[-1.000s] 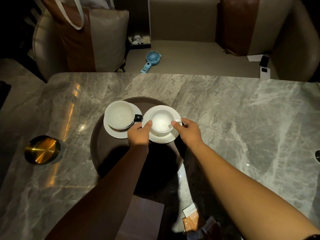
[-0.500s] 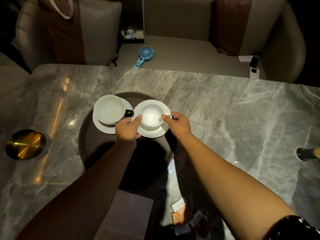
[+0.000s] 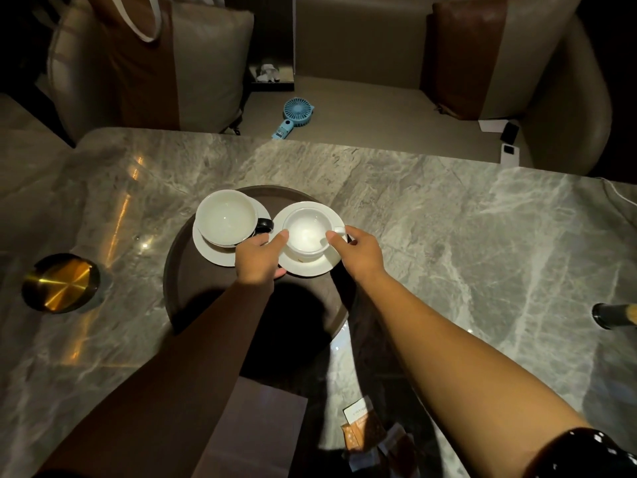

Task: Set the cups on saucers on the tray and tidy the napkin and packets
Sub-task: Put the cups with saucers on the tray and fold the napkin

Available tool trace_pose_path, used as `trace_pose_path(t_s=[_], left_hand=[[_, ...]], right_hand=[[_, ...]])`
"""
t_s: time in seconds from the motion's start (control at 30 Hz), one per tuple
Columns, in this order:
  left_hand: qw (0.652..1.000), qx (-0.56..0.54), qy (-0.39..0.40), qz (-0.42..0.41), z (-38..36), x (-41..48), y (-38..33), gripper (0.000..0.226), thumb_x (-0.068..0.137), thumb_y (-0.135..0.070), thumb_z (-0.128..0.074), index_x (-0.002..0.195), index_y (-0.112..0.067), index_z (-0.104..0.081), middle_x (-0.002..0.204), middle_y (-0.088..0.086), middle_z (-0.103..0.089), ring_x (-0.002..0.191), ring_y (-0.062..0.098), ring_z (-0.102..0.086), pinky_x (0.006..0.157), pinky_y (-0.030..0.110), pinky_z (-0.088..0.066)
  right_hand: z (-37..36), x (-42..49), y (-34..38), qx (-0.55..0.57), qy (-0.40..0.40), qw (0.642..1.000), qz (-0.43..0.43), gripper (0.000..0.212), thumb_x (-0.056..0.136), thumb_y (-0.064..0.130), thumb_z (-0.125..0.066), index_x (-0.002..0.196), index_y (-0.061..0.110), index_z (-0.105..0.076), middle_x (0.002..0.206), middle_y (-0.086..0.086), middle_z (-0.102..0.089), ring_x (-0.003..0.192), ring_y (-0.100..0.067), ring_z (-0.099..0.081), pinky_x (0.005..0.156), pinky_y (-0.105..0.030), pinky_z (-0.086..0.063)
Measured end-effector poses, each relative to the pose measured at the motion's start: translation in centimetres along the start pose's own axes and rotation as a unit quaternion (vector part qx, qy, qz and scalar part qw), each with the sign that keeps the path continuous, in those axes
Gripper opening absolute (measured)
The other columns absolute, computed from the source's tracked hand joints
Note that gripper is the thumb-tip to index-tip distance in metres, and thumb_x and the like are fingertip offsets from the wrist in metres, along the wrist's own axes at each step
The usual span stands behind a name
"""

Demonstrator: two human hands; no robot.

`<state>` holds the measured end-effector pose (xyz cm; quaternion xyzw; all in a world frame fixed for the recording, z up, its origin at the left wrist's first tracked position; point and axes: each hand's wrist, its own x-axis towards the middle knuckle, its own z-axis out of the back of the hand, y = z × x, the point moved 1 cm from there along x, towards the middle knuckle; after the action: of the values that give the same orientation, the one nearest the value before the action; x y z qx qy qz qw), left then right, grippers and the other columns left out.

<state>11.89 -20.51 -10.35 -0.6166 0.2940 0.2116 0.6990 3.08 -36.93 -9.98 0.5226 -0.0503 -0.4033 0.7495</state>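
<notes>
1. Tray (image 3: 193, 298): round and dark, I see it in the middle of the marble table (image 3: 448, 236).
2. On its far part the left cup (image 3: 225, 217) stands on the left saucer (image 3: 213, 257), and its dark handle points to the right.
3. Just beside it the right cup (image 3: 306, 232) sits on the right saucer (image 3: 310, 267). Whether the two saucers touch, I cannot tell.
4. The left hand (image 3: 256, 258) grips the near-left rim of the right saucer, with fingers curled and the thumb against the side of the right cup.
5. The right hand (image 3: 362, 251) pinches the small handle of the right cup.
6. The napkin (image 3: 255, 426) lies flat on the table near me, outside the tray.
7. The packets (image 3: 365, 429) lie in a loose heap just right of the napkin, in shadow.
8. A gold dish (image 3: 60, 282) stands well apart on the left, and a blue fan (image 3: 294, 113) lies on the seat beyond the table.
</notes>
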Motion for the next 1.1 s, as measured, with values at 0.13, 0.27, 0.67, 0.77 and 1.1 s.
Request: trace_pose_path(t_s=[0.13,0.27,0.67,0.77,1.1], left_hand=[[1.000,0.022,0.011,0.010,0.4,-0.2,-0.3,0.047,0.080,-0.043,-0.077,0.117,-0.015,-0.068,0.104,0.008,-0.068,0.093,0.025,-0.060,0.061,0.032,-0.052],[0.998,0.038,0.024,0.035,0.2,-1.3,-1.0,0.048,0.079,-0.047,-0.076,0.118,-0.021,-0.065,0.116,0.008,-0.068,0.108,0.031,-0.063,0.069,0.037,-0.050],[0.967,0.229,0.028,-0.110,3.8,-6.7,-1.4,0.075,0.078,-0.036,-0.082,0.140,-0.008,-0.051,0.140,0.012,-0.057,0.125,0.030,-0.056,0.107,0.047,-0.046],[0.947,0.278,0.040,-0.157,4.7,-8.8,-1.8,0.075,0.077,-0.037,-0.082,0.140,-0.010,-0.052,0.130,0.010,-0.062,0.120,0.028,-0.059,0.101,0.038,-0.048],[0.845,0.443,0.077,-0.289,6.6,-14.5,-2.4,0.046,0.079,-0.033,-0.079,0.117,-0.012,-0.063,0.111,0.009,-0.070,0.104,0.025,-0.064,0.086,0.035,-0.050]], right_hand=[[-0.1,-0.3,0.4,-0.097,0.041,0.994,-0.011,0.047,0.091,0.051,-0.060,0.119,0.014,-0.066,0.106,-0.017,-0.063,0.090,-0.029,-0.063,0.079,-0.034,-0.052],[0.2,-0.8,0.8,-0.088,0.043,0.995,-0.037,0.043,0.092,0.053,-0.057,0.105,0.012,-0.062,0.119,-0.021,-0.061,0.100,-0.033,-0.062,0.080,-0.033,-0.043],[2.1,-6.6,1.8,-0.159,0.082,0.984,-0.004,0.060,0.088,0.047,-0.066,0.133,0.010,-0.049,0.130,-0.015,-0.055,0.115,-0.031,-0.058,0.095,-0.041,-0.048],[2.5,-8.7,2.6,-0.209,0.109,0.971,0.048,0.065,0.087,0.045,-0.068,0.138,0.011,-0.046,0.132,-0.014,-0.055,0.117,-0.030,-0.057,0.093,-0.037,-0.047],[3.5,-14.3,4.6,-0.352,0.139,0.915,0.136,0.065,0.087,0.048,-0.065,0.138,0.012,-0.045,0.140,-0.019,-0.046,0.123,-0.034,-0.053,0.098,-0.039,-0.045]])
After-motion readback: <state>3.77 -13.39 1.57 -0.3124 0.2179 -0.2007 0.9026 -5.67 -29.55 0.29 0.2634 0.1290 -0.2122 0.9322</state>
